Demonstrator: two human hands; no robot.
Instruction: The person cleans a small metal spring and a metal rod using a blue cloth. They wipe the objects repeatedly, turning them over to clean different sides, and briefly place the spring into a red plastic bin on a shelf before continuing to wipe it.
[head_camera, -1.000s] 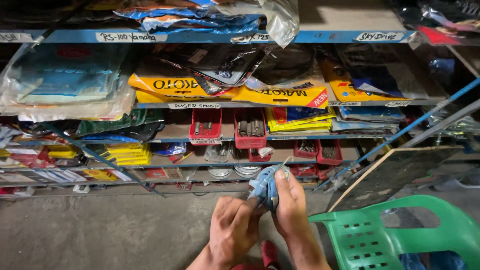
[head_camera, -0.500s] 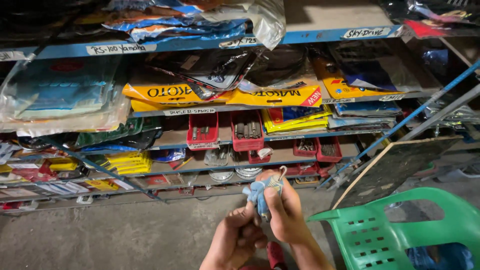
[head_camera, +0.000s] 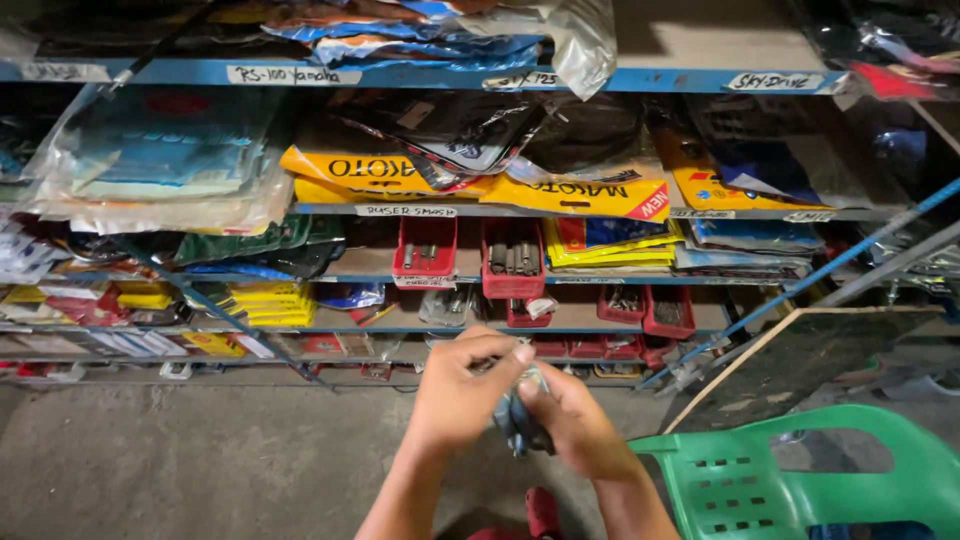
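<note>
Two hands, left hand (head_camera: 460, 395) and right hand (head_camera: 575, 430), fingers clamped on small bluish-grey object (head_camera: 520, 425).

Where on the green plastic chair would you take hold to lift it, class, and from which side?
Probably the curved top rail of the green plastic chair, from above: it is a bare rounded edge facing up, nearest the right hand, with open slots just under it.

Blue shelves (head_camera: 640, 80) hold plastic-wrapped packets and red bins (head_camera: 512, 262) — green plastic chair (head_camera: 800, 480) at lower right.
</note>
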